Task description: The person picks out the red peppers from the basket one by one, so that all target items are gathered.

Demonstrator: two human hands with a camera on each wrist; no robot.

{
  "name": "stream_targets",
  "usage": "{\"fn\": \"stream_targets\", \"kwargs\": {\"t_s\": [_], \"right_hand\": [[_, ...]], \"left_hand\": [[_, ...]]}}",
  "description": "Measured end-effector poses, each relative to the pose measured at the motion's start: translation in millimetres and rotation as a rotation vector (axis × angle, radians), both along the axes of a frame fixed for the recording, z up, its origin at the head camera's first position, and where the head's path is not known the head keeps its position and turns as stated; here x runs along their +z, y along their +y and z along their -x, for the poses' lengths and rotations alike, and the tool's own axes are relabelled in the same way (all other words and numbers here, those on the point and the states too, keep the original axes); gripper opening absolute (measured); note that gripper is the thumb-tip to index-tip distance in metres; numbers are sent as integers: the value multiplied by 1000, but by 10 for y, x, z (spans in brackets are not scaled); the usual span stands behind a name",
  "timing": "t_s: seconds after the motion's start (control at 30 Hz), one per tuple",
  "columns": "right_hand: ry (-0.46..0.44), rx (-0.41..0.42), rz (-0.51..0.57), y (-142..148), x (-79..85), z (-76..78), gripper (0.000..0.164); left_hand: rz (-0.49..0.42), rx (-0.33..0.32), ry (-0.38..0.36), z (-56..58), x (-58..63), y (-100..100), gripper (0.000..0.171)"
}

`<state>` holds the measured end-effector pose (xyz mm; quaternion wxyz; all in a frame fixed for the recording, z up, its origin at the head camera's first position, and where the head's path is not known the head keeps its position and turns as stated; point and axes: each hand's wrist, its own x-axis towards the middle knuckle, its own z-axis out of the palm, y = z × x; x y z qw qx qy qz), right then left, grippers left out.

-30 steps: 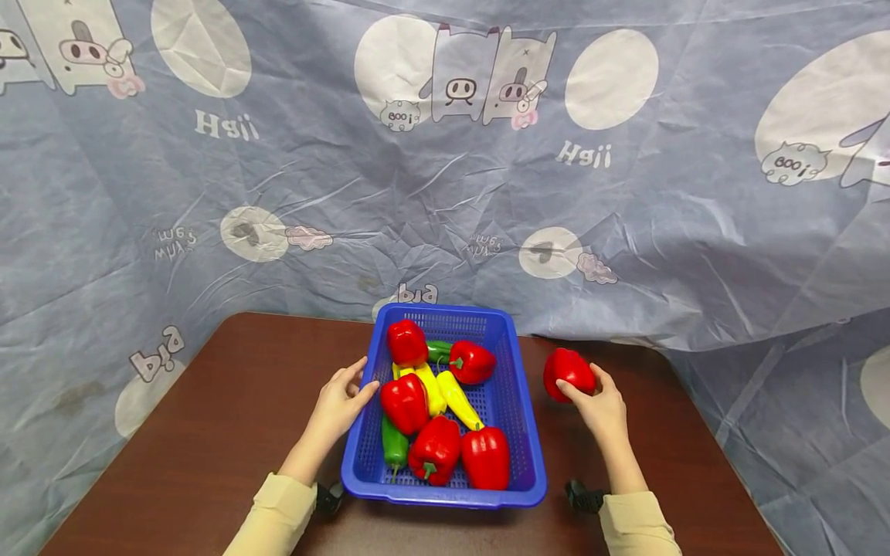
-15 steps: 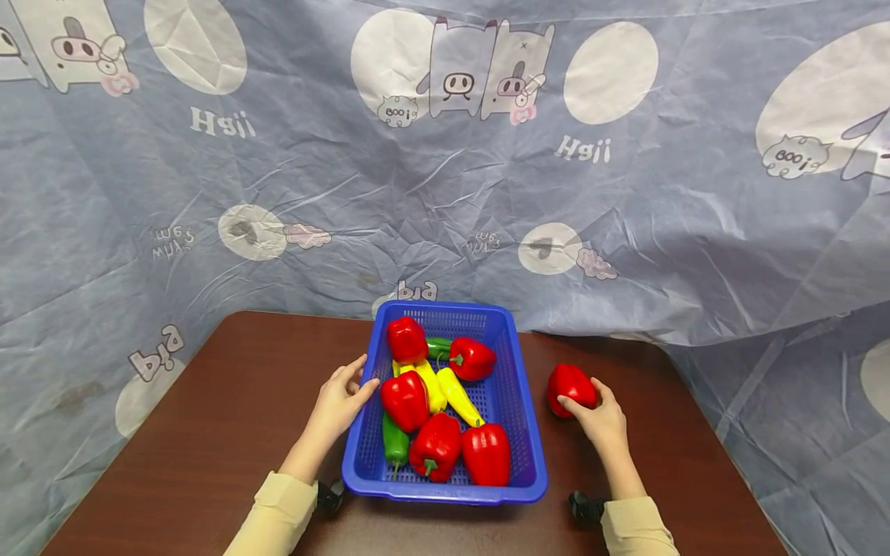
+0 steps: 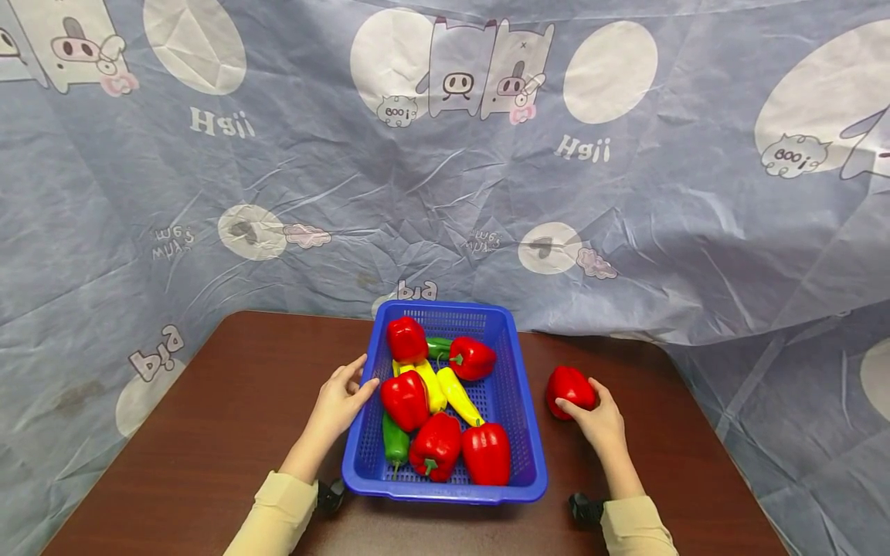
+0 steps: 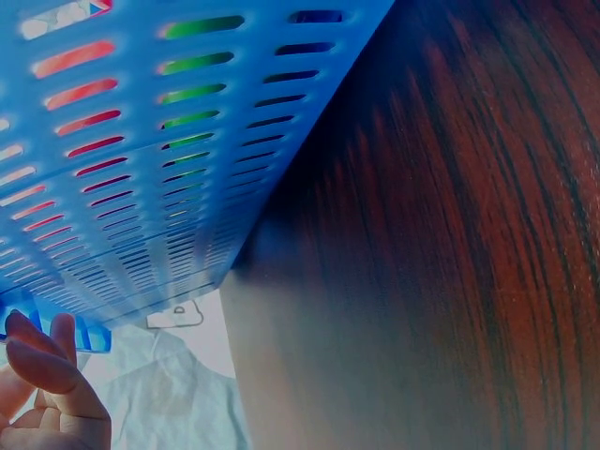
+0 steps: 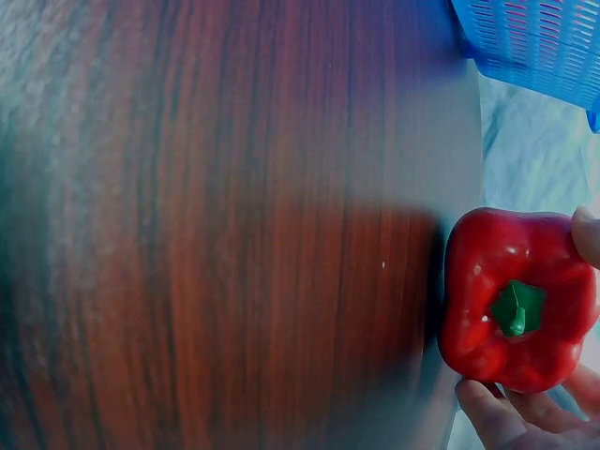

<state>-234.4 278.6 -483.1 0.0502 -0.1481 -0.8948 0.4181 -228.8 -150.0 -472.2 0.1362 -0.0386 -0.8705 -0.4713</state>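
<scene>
In the head view, a blue plastic basket (image 3: pixel 524 417) stands mid-table with several red bell peppers (image 3: pixel 485 454), long yellow peppers (image 3: pixel 459 398) and green peppers (image 3: pixel 395 442) inside. My left hand (image 3: pixel 338 398) holds the basket's left rim, thumb over the edge; the left wrist view shows its bent fingers (image 4: pixel 42 361) by the rim. To the right of the basket, my right hand (image 3: pixel 599 413) grips a red bell pepper (image 3: pixel 568 392) low at the tabletop, thumb on the near side. Its green stem (image 5: pixel 517 307) shows in the right wrist view.
Everything rests on a dark brown wooden table (image 3: pixel 208 417). A grey-blue printed cloth (image 3: pixel 431 201) hangs behind and around it. The basket's slotted side wall (image 4: pixel 141 141) fills much of the left wrist view.
My right hand has lowered the red bell pepper toward the tabletop beside the basket, then stayed nearly still over the last half second. The left hand keeps its place at the rim.
</scene>
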Motion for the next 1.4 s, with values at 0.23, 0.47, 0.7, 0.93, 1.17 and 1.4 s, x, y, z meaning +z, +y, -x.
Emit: {"fn": "stream_targets", "kwargs": {"t_s": [0.23, 0.47, 0.7, 0.93, 1.17, 1.4], "right_hand": [[12, 23, -2, -31, -3, 3, 84], [4, 34, 4, -25, 13, 2, 89], [5, 42, 14, 2, 53, 6, 92], [22, 45, 7, 27, 152, 14, 93], [49, 52, -17, -18, 450, 31, 93], [112, 63, 9, -143, 830, 82, 86]], "left_hand": [[-1, -12, -7, -9, 11, 0, 56], [-4, -12, -5, -2, 33, 4, 56], [14, -8, -2, 8, 41, 2, 56], [34, -13, -22, 1, 56, -6, 56], [67, -10, -21, -6, 65, -13, 56], [63, -9, 3, -10, 66, 1, 54]]}}
